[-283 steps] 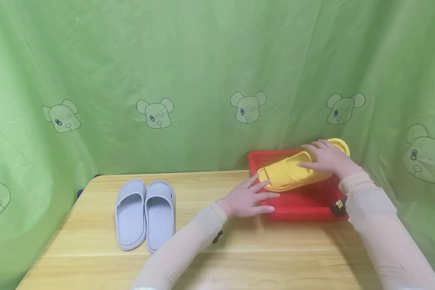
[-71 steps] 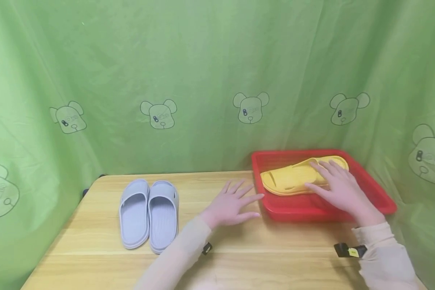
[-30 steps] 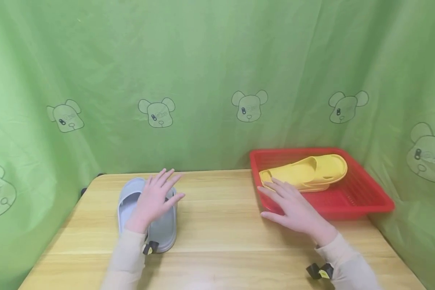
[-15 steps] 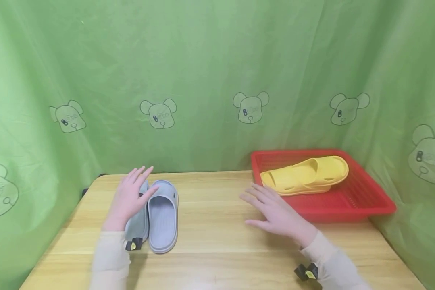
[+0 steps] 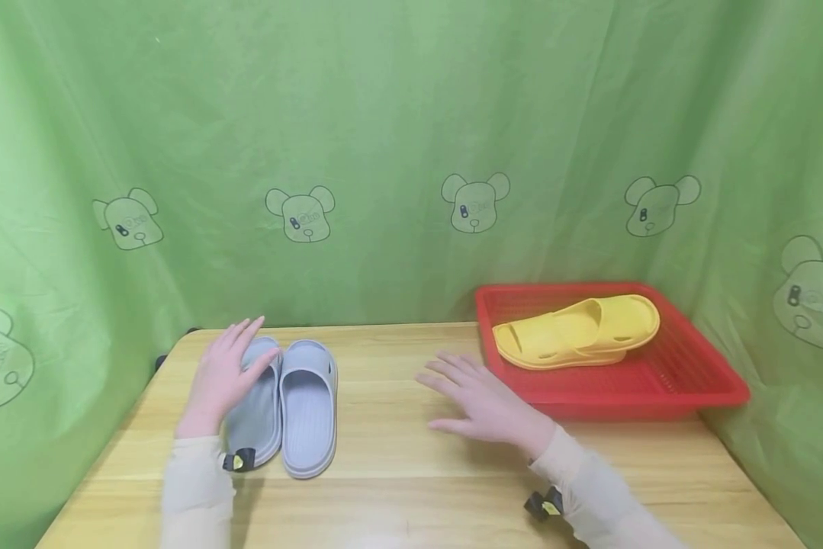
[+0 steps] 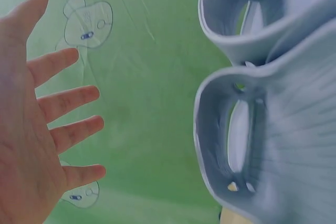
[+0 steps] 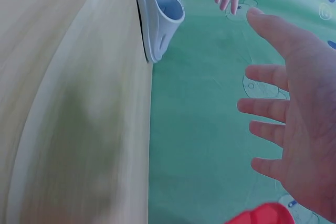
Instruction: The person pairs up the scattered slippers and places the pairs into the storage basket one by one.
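Observation:
A pair of grey-blue slippers stands side by side on the left of the table: a left slipper (image 5: 255,419) and a right slipper (image 5: 308,427). My left hand (image 5: 219,377), fingers spread, is over the left slipper's outer side and hides part of it. In the left wrist view, a gap shows between the left hand (image 6: 23,129) and the slippers' openings. Over the middle of the table, my right hand (image 5: 487,402) has its fingers extended and holds nothing. Two yellow slippers (image 5: 562,335) lie overlapping in a red basket (image 5: 617,410) at the right.
The wooden table (image 5: 390,496) ends at a green curtain (image 5: 384,274) printed with bear heads, which surrounds it at the back and sides. The basket sits at the table's back right corner, its right end close to the curtain.
The yellow slipper touched by both hands earlier now lies in the basket, released. My left hand has moved left to the grey-blue slippers. The right hand has moved left, away from the basket.

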